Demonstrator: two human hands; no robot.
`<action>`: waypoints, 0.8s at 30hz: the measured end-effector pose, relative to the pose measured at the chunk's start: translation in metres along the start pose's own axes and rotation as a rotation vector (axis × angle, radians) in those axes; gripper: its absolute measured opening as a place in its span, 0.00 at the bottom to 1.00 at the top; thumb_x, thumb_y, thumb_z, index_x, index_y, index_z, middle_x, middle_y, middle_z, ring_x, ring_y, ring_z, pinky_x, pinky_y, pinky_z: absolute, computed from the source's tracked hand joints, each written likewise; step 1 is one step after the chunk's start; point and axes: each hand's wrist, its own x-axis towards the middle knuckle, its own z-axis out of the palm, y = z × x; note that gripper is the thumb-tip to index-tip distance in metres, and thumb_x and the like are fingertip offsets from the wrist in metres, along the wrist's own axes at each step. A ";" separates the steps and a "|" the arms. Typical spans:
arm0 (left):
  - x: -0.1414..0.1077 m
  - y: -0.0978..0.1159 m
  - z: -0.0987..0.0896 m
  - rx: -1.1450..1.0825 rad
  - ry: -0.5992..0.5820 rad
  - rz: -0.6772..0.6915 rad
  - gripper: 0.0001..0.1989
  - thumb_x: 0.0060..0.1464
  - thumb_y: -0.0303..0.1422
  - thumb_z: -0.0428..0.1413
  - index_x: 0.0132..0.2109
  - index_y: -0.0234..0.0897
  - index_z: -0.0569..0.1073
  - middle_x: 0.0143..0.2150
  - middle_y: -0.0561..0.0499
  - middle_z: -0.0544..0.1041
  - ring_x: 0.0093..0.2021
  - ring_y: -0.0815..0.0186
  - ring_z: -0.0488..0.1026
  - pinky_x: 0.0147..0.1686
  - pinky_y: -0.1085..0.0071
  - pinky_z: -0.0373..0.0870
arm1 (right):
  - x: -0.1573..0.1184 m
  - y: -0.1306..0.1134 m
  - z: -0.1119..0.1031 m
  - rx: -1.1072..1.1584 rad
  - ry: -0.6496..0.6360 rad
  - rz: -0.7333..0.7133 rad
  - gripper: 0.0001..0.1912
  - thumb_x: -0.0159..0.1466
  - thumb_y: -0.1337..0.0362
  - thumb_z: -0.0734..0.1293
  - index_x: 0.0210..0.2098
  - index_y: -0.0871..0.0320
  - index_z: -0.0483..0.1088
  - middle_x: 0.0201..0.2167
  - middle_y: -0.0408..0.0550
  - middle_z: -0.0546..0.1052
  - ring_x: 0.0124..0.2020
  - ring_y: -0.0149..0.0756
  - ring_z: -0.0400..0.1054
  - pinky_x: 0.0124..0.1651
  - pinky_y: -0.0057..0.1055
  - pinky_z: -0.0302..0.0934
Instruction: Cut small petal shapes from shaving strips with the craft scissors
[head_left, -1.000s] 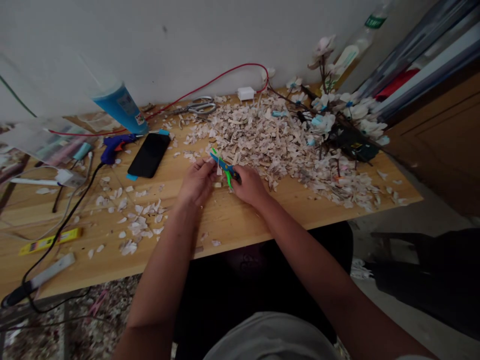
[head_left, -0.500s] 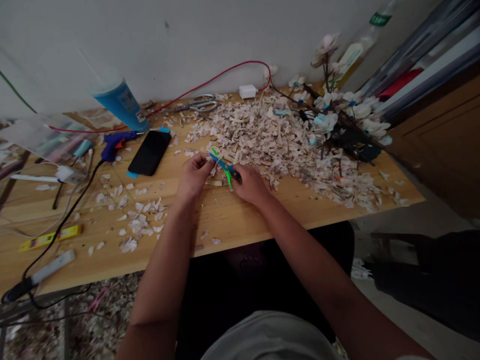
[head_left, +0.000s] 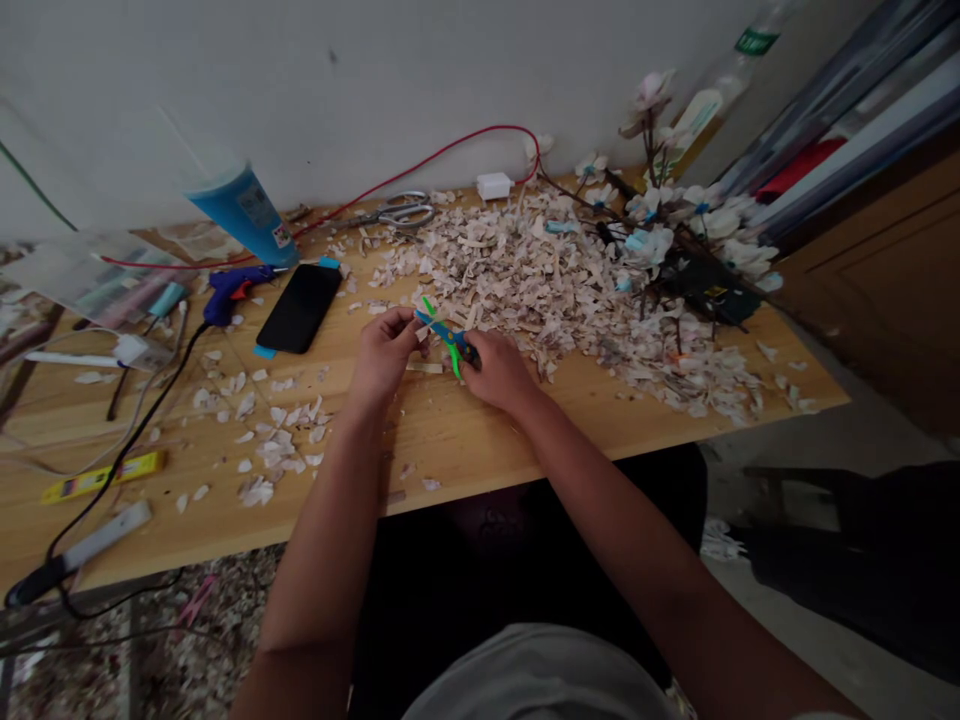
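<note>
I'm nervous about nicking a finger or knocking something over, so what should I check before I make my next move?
1. Scissors in hand: ok. The right hand holds the blue-and-green scissors.
2. Piece gripped: ok. The left hand pinches a small, thin, pale piece by the blades.
3. Left fingertips well away from the blades: not ok. They are right beside the tips.
4. Blue-purple glue gun cool: cannot tell. It lies near the black phone.
5. Tall blue cup with a straw away from both hands: ok. It stands back by the wall.
</note>
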 end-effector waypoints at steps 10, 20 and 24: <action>-0.007 0.009 0.010 -0.217 0.038 -0.172 0.09 0.51 0.33 0.67 0.32 0.34 0.75 0.30 0.52 0.78 0.29 0.72 0.76 0.35 0.75 0.76 | 0.005 0.009 0.010 0.089 0.071 0.065 0.06 0.62 0.69 0.63 0.36 0.58 0.72 0.31 0.49 0.75 0.35 0.39 0.65 0.41 0.34 0.54; -0.009 0.009 0.012 -0.423 0.093 -0.412 0.06 0.58 0.23 0.57 0.43 0.30 0.77 0.41 0.42 0.83 0.38 0.67 0.82 0.44 0.73 0.79 | -0.009 0.007 0.000 0.449 0.847 -0.099 0.24 0.66 0.43 0.58 0.53 0.51 0.61 0.46 0.54 0.68 0.48 0.48 0.65 0.47 0.49 0.65; -0.011 0.006 0.011 -0.465 0.050 -0.443 0.13 0.57 0.21 0.52 0.48 0.27 0.75 0.48 0.36 0.82 0.48 0.61 0.81 0.56 0.66 0.74 | -0.011 0.003 -0.014 0.310 1.067 -0.342 0.26 0.62 0.38 0.63 0.51 0.47 0.62 0.45 0.53 0.69 0.52 0.54 0.65 0.47 0.53 0.66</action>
